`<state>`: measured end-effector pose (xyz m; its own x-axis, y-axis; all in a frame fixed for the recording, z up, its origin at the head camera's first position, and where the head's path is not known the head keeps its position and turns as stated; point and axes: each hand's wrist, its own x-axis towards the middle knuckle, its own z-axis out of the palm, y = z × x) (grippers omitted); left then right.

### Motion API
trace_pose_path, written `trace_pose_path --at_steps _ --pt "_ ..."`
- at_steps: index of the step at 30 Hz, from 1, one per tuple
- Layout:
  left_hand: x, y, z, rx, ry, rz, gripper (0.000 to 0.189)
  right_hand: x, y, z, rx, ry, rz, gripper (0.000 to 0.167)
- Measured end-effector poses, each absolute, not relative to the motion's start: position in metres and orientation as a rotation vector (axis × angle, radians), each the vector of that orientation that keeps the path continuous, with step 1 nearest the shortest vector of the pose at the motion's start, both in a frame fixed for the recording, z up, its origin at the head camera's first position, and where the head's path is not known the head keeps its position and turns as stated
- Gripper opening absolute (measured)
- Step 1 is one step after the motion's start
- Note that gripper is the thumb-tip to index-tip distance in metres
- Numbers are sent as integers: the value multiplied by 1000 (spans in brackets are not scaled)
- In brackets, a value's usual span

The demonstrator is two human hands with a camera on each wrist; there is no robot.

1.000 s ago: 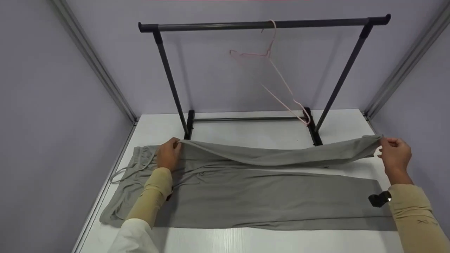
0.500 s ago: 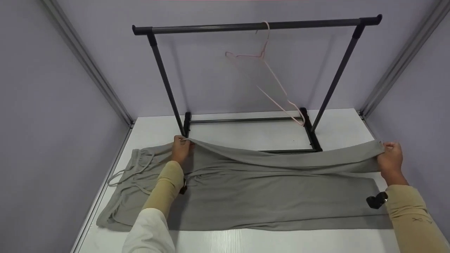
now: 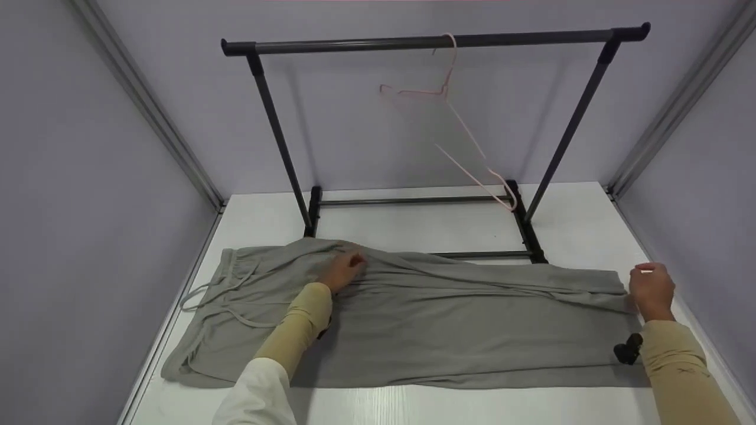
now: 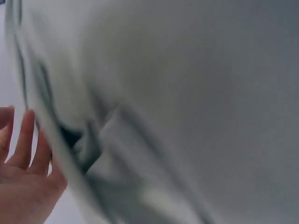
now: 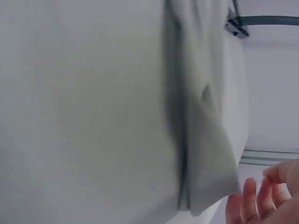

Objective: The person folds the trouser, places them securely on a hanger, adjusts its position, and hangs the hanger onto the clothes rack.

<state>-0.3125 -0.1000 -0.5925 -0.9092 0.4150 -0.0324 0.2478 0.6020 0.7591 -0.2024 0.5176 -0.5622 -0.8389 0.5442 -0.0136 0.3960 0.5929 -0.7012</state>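
Grey drawstring trousers (image 3: 460,330) lie flat on the white table, waistband (image 3: 227,277) at the left and the leg ends at the right. One leg is folded over toward the other, with creases along the far edge. My left hand (image 3: 344,270) is over the upper thigh part; in the left wrist view its fingers (image 4: 25,140) are loosely spread beside a fold of cloth. At the right, my right hand (image 3: 652,289) is just off the leg end. In the right wrist view its bent fingers (image 5: 250,198) are beside the hem corner (image 5: 219,182), with no cloth between thumb and fingers.
A dark metal clothes rack (image 3: 531,40) stands behind the trousers, its feet on the white table (image 3: 401,224). From its bar hangs a pink hanger (image 3: 472,130). Grey panels (image 3: 100,236) enclose the table at the sides and back.
Both hands have brought the raised far leg edge down toward me and let it go. The left hand has moved right along the cloth, and the right hand has come lower.
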Motion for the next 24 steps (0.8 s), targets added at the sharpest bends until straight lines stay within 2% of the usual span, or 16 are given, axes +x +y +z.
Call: trace_pose_path --at_steps 3,8,11,13,20,24 --pt "-307 -96 -601 626 2688 1097 19 -204 507 -577 -565 -2690 963 32" --pt "-298 -88 -614 737 2704 968 34 -213 483 -602 -91 -2781 854 24" --pt "-295 -84 -619 772 2683 943 38 -215 473 -615 12 -2810 830 26" --pt "-293 -83 -621 796 2664 932 40 -214 470 -622 -17 -2851 829 33" --pt "-288 -90 -620 751 2589 893 45 -208 473 -628 -17 -3053 951 74" --pt "-286 -90 -620 735 2594 741 47 -207 471 -623 -2 -3095 952 81"
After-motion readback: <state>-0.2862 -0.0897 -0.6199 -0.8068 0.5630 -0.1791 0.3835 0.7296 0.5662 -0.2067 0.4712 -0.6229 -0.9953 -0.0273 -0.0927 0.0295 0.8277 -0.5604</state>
